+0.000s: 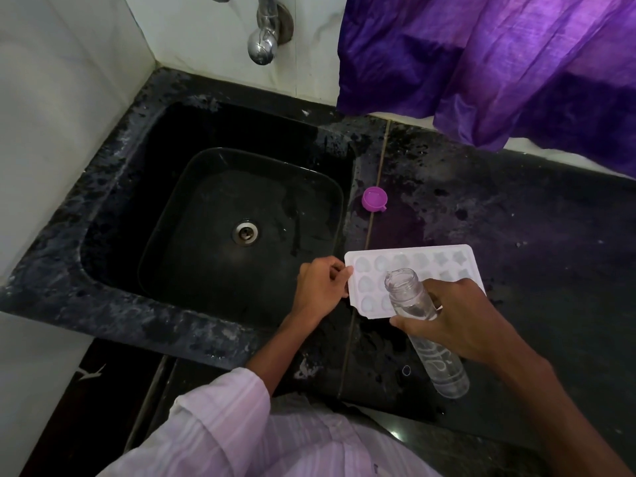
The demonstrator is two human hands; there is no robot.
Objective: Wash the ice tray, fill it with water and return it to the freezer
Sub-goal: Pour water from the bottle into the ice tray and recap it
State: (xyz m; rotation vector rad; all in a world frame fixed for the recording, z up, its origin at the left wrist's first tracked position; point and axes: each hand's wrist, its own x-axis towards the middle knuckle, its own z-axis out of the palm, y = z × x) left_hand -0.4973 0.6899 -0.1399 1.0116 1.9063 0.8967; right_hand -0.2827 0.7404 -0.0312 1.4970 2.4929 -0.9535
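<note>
The person is working on the filling step. The ice tray point(418, 261) is lying flat on the dark surface point(516, 218), just to the right of the sink point(113, 187) and close to the near edge. Its little cups are facing up. Its long side is running from left to right, with the right end sitting a little farther away.

The left hand point(320, 287) is pinching the left edge of the tray with its fingertips and thumb, holding it steady. The right hand point(457, 318) is wrapping its fingers around a clear bottle point(402, 290) and gripping it at the middle. The bottle is leaning over the tray. Its open mouth is pointing far and left, over the near cups, and its bottom is pointing back toward the person. Some water is showing inside the bottle. It is too hard to tell if water is coming out, or if any cups are full.

A purple cap point(374, 199) is sitting on the surface beyond the tray, well apart from it. The tap point(263, 46) is hanging on the far wall over the sink.

Next, the person is probably going to tip the bottle slowly and move its mouth along the rows, from cup to cup. That is calling for a gentle pour, so that water is not spilling over the tray's rim. The freezer step is not yet done.
</note>
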